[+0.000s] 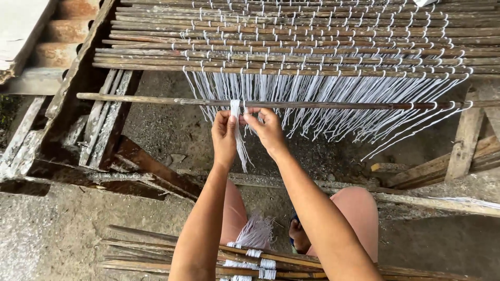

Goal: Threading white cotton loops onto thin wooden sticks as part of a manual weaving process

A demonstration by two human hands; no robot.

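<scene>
Head view puts me looking straight down at a wooden frame strung with slats, and I read the work in hand as tying white string around the loose front slat (pixel 323 104) that lies across the frame just below the woven mat of bamboo slats (pixel 312 47). My left hand (pixel 224 136) is closed, thumb and fingers pinching a flat bundle of white string (pixel 236 112) that loops over the front slat and trails down between my wrists. My right hand (pixel 267 130) is closed too, fingertips nipping the same bundle just to the right of the left thumb, right under the slat. More white strings (pixel 333 91) hang in a fringe from the mat's lower edge and drape over the slat, some slanting off to the right end. To do this well, I judge that I should keep the bundle taut with one hand while the other forms the wrap, seat the loop snug against the slat, and keep it in line with the column of ties above so the row stays straight. The neighbouring strands hang close, so I should take only this bundle and none of the others. Near my knees lies a stack of spare bamboo sticks (pixel 156 252) with a tuft of white string on it.
</scene>
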